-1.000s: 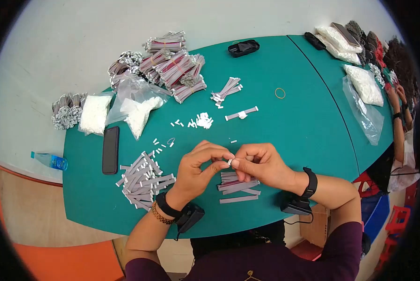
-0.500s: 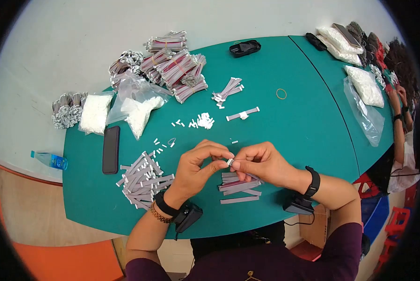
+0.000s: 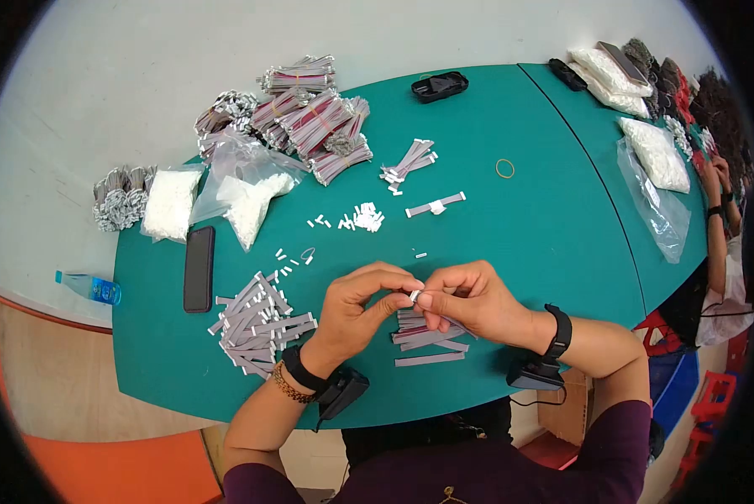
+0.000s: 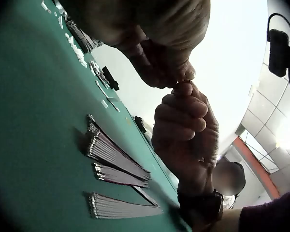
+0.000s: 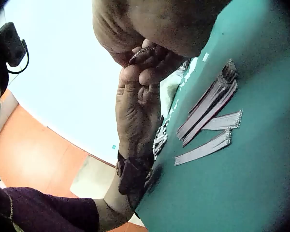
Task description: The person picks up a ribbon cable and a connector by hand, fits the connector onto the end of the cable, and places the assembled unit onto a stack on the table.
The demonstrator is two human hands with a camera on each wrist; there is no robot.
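In the head view both hands meet above the table. My left hand [image 3: 352,307] pinches a small white plastic connector [image 3: 415,296] between thumb and forefinger. My right hand [image 3: 476,301] holds a grey ribbon cable, its crimped end [image 5: 143,54] showing between the fingers in the right wrist view. The fingertips of both hands touch around the connector and hide most of the joint. Beneath the right hand lie grey ribbon cables [image 3: 427,359] with bare crimped ends. A heap of cables with white connectors [image 3: 255,328] lies left of the left hand.
Loose white connectors [image 3: 366,218] are scattered beyond the hands, near a small cable stack [image 3: 409,164]. A phone [image 3: 198,270], bags of connectors [image 3: 171,204] and bundled cables [image 3: 314,122] stand left and back. A rubber band [image 3: 504,169] and black case [image 3: 440,86] lie farther off.
Both hands stay in nearly the same place, fingertips together. The right hand and wrist have shifted slightly, and the white connector has tilted a little between the fingers.
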